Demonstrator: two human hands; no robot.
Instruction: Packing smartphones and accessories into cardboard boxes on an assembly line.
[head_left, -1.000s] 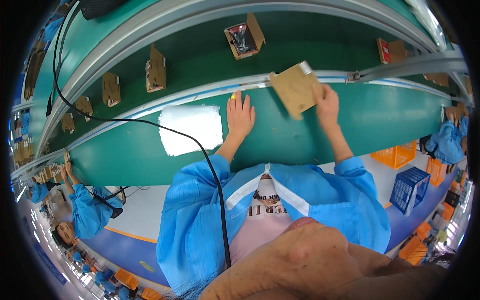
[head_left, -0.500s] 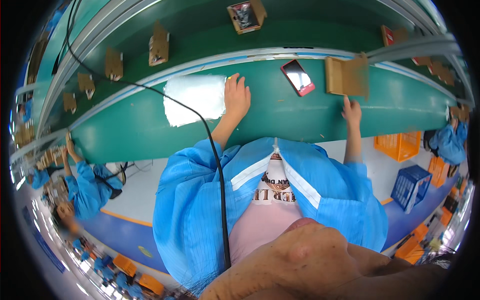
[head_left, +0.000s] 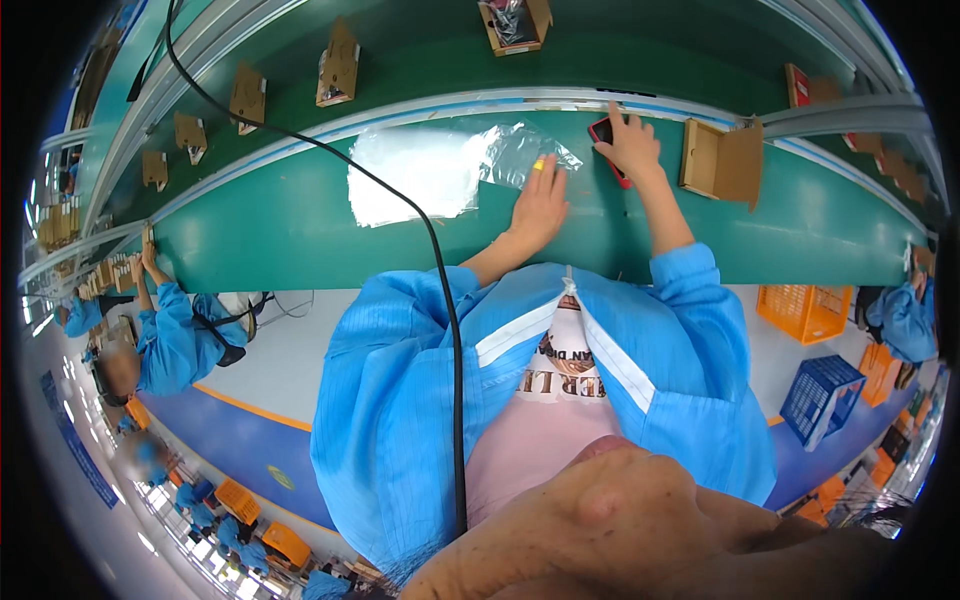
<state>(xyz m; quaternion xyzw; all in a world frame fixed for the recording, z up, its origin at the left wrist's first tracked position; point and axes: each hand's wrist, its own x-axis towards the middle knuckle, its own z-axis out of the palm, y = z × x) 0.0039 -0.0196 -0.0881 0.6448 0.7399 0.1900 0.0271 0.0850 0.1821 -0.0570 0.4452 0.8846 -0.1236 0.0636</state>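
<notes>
Head view, red-edged phone partly beneath right hand, grip unclear, left hand outstretched on clear bag

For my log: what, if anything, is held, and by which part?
Cannot be told: the right hand lies over the red-edged phone, the left hand at the clear plastic; neither shows a definite grip.

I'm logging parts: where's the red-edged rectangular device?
Head view: the device lies right of centre on the green worktable, partly under the person's right hand, left of the open brown cardboard box.
</notes>
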